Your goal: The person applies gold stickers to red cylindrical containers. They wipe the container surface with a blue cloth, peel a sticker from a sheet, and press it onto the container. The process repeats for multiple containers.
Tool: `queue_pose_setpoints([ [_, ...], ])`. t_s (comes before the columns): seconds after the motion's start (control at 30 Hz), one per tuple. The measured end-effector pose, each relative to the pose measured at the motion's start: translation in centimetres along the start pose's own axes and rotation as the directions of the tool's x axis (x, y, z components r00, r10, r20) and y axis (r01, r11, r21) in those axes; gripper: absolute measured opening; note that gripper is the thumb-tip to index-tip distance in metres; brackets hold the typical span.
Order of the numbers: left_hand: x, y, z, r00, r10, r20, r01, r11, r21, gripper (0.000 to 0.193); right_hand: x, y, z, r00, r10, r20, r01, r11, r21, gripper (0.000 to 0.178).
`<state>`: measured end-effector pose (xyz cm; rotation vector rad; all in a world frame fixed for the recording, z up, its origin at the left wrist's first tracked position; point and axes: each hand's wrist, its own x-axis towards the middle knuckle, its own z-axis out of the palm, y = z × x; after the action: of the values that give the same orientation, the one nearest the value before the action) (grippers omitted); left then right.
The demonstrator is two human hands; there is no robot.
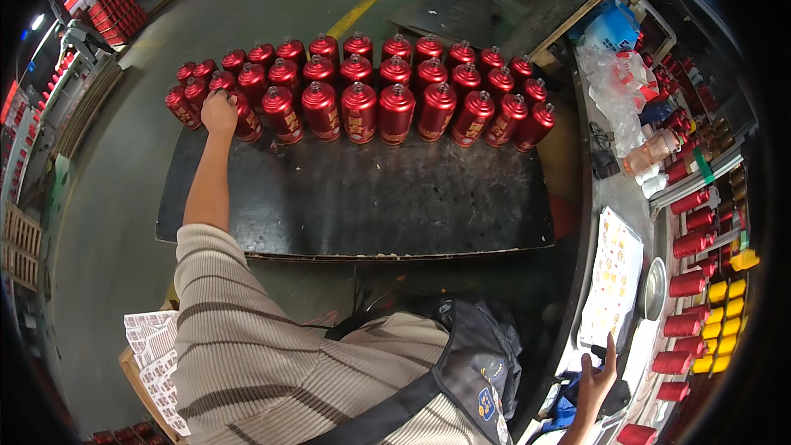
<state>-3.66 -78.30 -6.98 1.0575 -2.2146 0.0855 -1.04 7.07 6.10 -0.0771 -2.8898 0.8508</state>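
My left hand [219, 113] reaches to the left end of a dark table [371, 189], its fingers closed around the top of a red bottle [246, 119] in the front row. Shiny red bottles with gold markings, such as this middle one [358, 115], stand upright in three rows along the table's far side. My right hand [595, 383] is low at the right, fingers stretched apart and nothing visible in them. It is near the lower end of a white sheet of red and gold decals [611, 280] on the side bench.
A round metal bowl [654, 288] stands beside the decal sheet. Farther along the bench lie clear plastic wrap [606, 86] and a clear bottle [651, 152]. Red and yellow pieces [721, 325] hang on a rack at the right. Printed sheets [156, 354] lie at the lower left.
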Motion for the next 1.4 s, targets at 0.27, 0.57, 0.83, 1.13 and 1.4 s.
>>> queue_pose_setpoints([
  [0.27, 2.0, -2.6, 7.6, 0.989, 0.107, 0.1, -0.098, 0.991, -0.089, 0.032, -2.1, 2.3, -0.4, 0.996, 0.016, -0.091, -0.02, 0.999, -0.036, 0.062],
  [0.57, -3.3, 19.6, 4.6, 0.979, 0.11, -0.169, -0.192, 0.762, -0.619, 0.031, -4.8, -0.1, -1.6, 0.921, 0.345, -0.181, -0.24, 0.869, 0.433, 0.05],
  [0.83, -34.9, 66.3, -22.9, 0.245, 0.962, -0.124, 0.342, -0.205, -0.917, 0.015, -11.4, 3.6, -3.8, 0.759, 0.584, -0.288, -0.26, 0.678, 0.688, 0.044],
  [1.13, -55.7, 107.7, -33.9, 0.353, 0.933, -0.072, 0.123, -0.123, -0.985, 0.074, -19.3, 9.6, -2.8, 0.235, 0.944, -0.232, -0.23, 0.286, 0.93, 0.04],
  [1.4, -68.8, 114.7, -34.1, 0.219, 0.97, -0.108, 0.197, -0.153, -0.969, 0.063, -17.7, 10.8, -3.4, 0.034, 0.964, -0.266, -0.296, 0.263, 0.918, 0.039],
])
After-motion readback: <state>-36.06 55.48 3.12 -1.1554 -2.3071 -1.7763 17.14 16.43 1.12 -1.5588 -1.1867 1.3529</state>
